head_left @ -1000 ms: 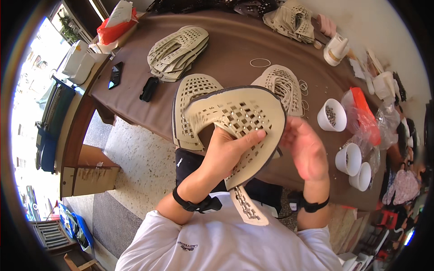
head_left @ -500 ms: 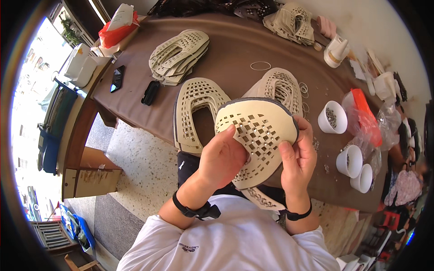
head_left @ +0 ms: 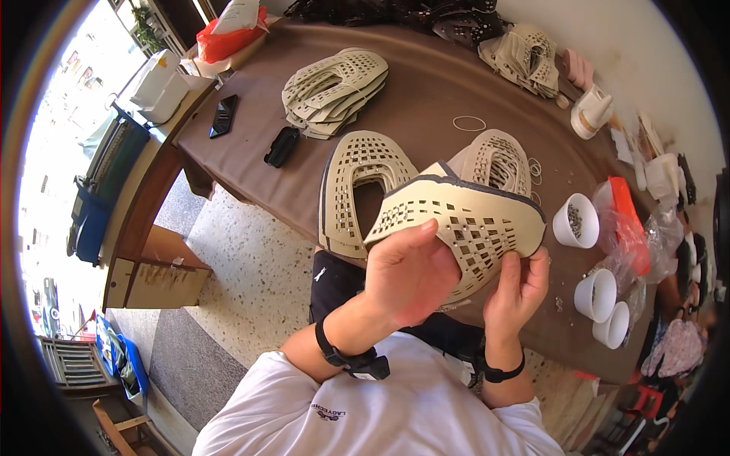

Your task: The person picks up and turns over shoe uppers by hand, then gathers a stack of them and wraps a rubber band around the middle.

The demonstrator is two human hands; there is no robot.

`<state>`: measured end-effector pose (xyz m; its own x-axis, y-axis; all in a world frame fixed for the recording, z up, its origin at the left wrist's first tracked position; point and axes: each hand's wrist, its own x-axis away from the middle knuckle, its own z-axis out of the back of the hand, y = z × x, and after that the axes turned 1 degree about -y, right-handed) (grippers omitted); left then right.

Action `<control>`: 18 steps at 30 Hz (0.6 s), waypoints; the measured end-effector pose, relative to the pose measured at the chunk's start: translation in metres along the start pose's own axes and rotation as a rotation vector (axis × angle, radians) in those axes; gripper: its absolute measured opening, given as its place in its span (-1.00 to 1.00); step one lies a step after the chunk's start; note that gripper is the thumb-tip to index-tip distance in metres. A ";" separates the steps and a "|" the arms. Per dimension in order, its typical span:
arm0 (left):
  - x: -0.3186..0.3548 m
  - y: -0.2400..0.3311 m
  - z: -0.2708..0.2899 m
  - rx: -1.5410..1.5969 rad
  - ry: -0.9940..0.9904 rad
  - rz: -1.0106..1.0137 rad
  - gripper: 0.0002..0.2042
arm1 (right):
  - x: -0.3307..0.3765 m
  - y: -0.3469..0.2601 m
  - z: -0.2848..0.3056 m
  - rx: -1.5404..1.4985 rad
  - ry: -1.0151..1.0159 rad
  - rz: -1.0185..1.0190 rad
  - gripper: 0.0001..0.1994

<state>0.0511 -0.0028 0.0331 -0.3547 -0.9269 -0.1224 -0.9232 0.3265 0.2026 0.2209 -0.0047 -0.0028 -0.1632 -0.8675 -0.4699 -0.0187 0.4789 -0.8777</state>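
Note:
Between my hands is a cream shoe upper [head_left: 475, 209] with a dark edge, rows of square cut-outs and small shiny studs. My left hand [head_left: 407, 277] holds its left part, thumb in front and other fingers mostly hidden. At the lower right edge, my right hand [head_left: 521, 292] pinches it between thumb and fingers. Beyond it on the table lie a stack of similar uppers [head_left: 346, 171] at left and another stack [head_left: 502, 156] at right, partly covered by the held piece. Farther back is a larger stack of uppers [head_left: 327, 87].
White cups [head_left: 578, 228] stand at right on the brown-covered table [head_left: 426, 91], some with small metallic bits, beside a red-and-clear plastic bag [head_left: 627, 228]. A phone [head_left: 223, 116] and black case [head_left: 282, 147] lie at left. A white bottle [head_left: 591, 112] is at back right.
The shoe upper has been tilted and turned, and its far edge now slopes down to the right. My right hand has shifted from its right side to its lower right edge. The whole view has swung slightly left.

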 end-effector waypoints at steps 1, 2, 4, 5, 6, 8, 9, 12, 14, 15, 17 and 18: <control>0.000 -0.004 0.002 -0.007 -0.028 -0.018 -0.50 | -0.002 0.001 0.001 0.040 -0.004 0.022 -0.80; 0.002 -0.007 0.002 -0.006 -0.028 -0.017 -0.50 | -0.004 0.002 0.004 0.081 -0.008 0.043 -0.80; 0.006 -0.013 0.002 -0.034 0.069 0.046 -0.50 | -0.008 0.000 0.012 0.161 -0.039 0.082 -0.79; 0.010 -0.013 0.001 -0.148 0.160 0.110 -0.47 | -0.010 -0.001 0.017 0.239 -0.071 0.121 -0.79; 0.012 -0.009 0.000 -0.150 0.163 0.108 -0.47 | -0.015 -0.003 0.027 0.237 -0.072 0.120 -0.79; 0.019 0.003 -0.004 -0.606 0.101 0.486 -0.51 | -0.029 -0.017 0.048 0.208 -0.201 0.099 -0.79; 0.028 0.003 -0.009 -0.823 0.107 0.445 -0.59 | -0.035 -0.026 0.051 0.154 -0.228 0.085 -0.81; 0.039 0.050 -0.008 -1.097 -0.434 0.548 -0.72 | -0.049 -0.047 0.071 0.167 -0.456 0.086 -0.86; 0.052 0.073 -0.008 -0.899 -0.274 0.440 -0.73 | -0.053 -0.056 0.074 0.165 -0.525 0.054 -0.84; 0.051 0.074 0.000 -0.681 -0.230 0.264 -0.73 | -0.054 -0.059 0.074 0.183 -0.689 0.042 -0.82; 0.031 0.065 -0.006 -0.927 -0.088 0.130 -0.63 | -0.055 -0.061 0.063 0.218 -0.928 0.052 -0.73; 0.022 0.057 -0.015 -1.129 0.040 0.163 -0.57 | -0.055 -0.060 0.056 0.217 -0.926 0.049 -0.73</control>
<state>-0.0072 -0.0072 0.0563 -0.4340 -0.9008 0.0125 -0.1996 0.1096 0.9737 0.2864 0.0068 0.0699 0.6893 -0.6535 -0.3127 0.1663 0.5628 -0.8097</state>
